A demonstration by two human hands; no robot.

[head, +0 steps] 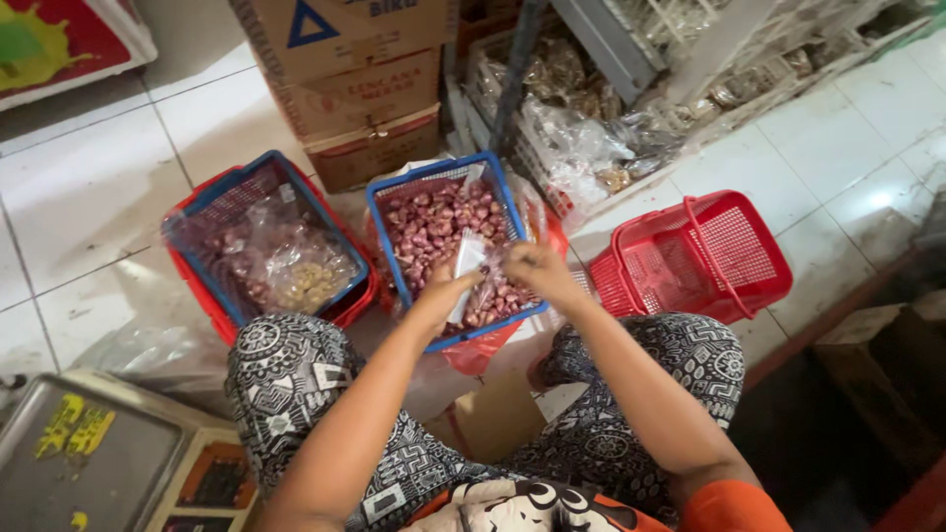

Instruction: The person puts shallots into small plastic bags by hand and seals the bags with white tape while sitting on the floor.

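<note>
We held a small clear bag [467, 264] upright over the blue basket [382, 202] of shallots [439, 222] | left hand [440, 292] pinched its lower edge | right hand [537, 271] gripped its top, equally near.

Daylight-bright scene, soft and even, strongest on the white floor tiles [828, 138] at upper right, where a mild glare washes out the grout lines. Lower right corner falls into deep shadow, detail lost. Plastic bags [581, 148] by the shelf throw small specular glints. Wide-angle bending at the edges, tile lines curve. Both hands slightly motion-soft; the scale [89, 463] at lower left is blurry, centre reasonably sharp
</note>
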